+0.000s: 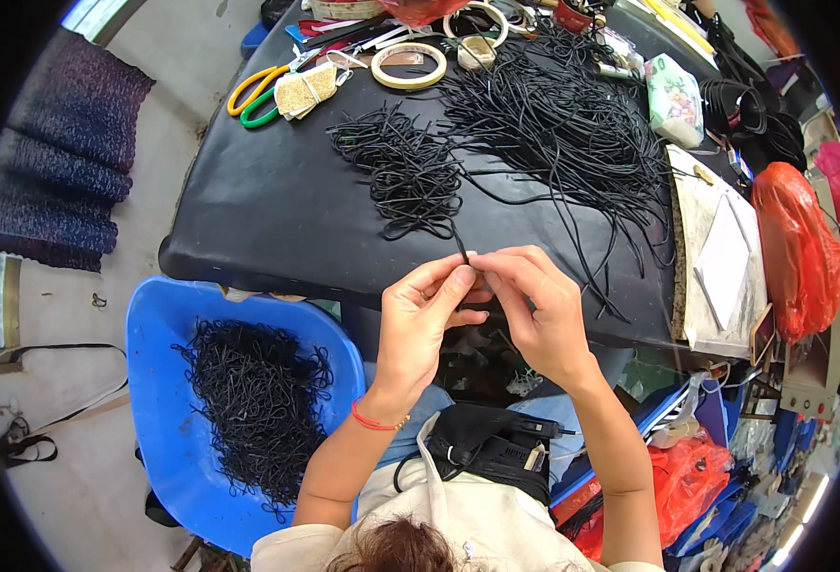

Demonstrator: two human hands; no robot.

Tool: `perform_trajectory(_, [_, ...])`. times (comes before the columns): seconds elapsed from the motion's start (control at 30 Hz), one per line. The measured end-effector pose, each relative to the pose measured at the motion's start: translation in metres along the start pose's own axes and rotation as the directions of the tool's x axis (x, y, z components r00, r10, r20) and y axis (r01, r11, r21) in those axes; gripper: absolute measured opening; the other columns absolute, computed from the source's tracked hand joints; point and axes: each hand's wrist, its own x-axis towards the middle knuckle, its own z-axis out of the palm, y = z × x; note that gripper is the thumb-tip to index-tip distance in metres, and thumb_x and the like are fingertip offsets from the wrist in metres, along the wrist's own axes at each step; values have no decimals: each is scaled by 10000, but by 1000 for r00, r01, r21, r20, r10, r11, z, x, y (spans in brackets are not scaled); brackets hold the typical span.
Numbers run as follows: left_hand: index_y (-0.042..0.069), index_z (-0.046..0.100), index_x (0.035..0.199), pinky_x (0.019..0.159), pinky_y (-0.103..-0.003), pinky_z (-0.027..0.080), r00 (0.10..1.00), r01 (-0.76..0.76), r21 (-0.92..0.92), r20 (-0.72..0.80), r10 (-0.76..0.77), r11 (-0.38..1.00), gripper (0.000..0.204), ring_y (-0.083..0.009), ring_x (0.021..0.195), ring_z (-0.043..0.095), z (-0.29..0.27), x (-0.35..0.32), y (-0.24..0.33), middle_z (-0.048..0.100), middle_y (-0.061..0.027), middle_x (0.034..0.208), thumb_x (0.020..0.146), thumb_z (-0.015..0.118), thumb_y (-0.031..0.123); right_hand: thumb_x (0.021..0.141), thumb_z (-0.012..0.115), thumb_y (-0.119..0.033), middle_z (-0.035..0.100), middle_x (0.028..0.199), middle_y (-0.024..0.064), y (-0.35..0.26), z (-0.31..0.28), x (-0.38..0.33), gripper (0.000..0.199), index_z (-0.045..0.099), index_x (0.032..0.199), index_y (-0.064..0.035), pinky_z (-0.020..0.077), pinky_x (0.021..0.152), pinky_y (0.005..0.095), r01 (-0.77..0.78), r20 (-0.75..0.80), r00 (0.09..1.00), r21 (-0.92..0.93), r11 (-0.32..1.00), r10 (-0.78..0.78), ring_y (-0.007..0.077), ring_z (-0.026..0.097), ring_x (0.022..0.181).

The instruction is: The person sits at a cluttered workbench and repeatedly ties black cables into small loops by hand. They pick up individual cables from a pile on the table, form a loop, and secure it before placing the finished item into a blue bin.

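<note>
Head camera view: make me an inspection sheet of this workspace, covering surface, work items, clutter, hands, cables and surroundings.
Surface: black tabletop, mostly covered toward the far edge.
Work items: black cord at the fingertips; looped bundle ahead; larger spread of loose cords to its right.
Clutter: scissors, tape roll, patterned soft pack.
Hands: left hand pinches the cord; right hand meets it there, grip unclear.
Cables: thin black wire beside the black pouch on the lap.
Surroundings: blue tub of tangled cords at left; red plastic bag at right.
</note>
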Motion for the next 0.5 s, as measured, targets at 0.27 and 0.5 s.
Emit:
perform_trajectory(0.27, [37,532,937,829,-302,452,965,-259,-302,-120,232,918,137,-124,860,558,13,-5,1,519,-21,916,937,451,147,731,637,16,624,819,95,-12,1,-5,204,618,930,-25,480,611,311,-43,-30,999,-79,996,41,239,600,716])
perform_trajectory(0.5, [15,572,946,733,-263,512,1000,15,6,8,-15,1000,177,-87,752,579,-2,-5,12,590,-24,839,923,490,170,675,626,1,550,770,60,-11,-11,-6,239,614,912,-33,443,569,302,145,-11,988,-331,933,-157,202,544,654])
